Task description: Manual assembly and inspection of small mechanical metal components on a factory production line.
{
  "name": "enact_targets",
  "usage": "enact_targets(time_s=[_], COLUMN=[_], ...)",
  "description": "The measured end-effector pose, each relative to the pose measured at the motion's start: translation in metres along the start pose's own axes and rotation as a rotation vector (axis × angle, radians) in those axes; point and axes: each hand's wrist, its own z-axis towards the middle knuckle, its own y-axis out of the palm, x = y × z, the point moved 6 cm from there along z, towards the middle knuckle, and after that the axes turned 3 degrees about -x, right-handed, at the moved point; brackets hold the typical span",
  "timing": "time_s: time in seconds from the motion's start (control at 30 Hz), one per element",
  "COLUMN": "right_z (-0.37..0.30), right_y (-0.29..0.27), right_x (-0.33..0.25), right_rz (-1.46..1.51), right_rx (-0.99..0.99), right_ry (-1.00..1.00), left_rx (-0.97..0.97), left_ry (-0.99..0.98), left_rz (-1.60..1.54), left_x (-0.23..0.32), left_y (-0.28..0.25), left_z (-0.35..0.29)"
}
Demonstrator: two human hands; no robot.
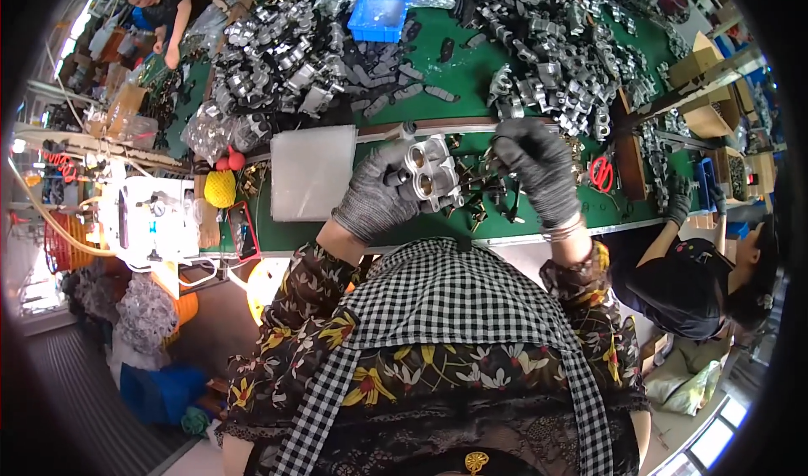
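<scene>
- At the left, a yellow roll stood near the bench edge, apart from both hands, probably to leave the working spot free.
- Beside it, a flat pale sheet lay left of the left hand; its glossy surface made it hard to tell whether it was one sheet or a stack.
- The person's gloved left hand had its fingers clamped on a silvery metal part, gripping it from the left, seemingly so that its two round holes faced up in plain view. The far fingers were partly hidden by the part.
- The metal part was held above the near bench, between the two hands, with its underside out of sight.
- Small brass-coloured fittings lay below and between the hands, perhaps kept there for easy reach; they overlapped too much to count.
- The gloved right hand hung just right of the part, apart from it, fingers bent inward; whether the tips met or pinched something small could not be told.
- Red-handled scissors lay farther right, likely within reach; their blades were hard to make out.
</scene>
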Motion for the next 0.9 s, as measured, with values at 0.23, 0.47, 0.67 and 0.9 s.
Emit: enact_targets(time_s=[0.23,0.47,0.67,0.9], right_z=[0.015,0.019,0.028,0.042], right_y=[0.033,0.071,0.068,0.066], right_x=[-0.043,-0.041,-0.017,0.029], right_rz=[-0.146,-0.641,-0.749,-0.584], right_rx=[-0.212,-0.405,-0.426,-0.546], right_ry=[-0.053,-0.243,-0.370,0.089], left_rx=[0.065,0.044,0.195,0.236], left_ry=[-0.116,-0.045,-0.230,-0.254], left_rz=[0.310,0.677,0.602,0.795], left_x=[0.000,0.005,-0.004,0.003], left_y=[-0.022,-0.032,-0.043,-0.050], left_z=[0.003,-0.001,0.003,0.010])
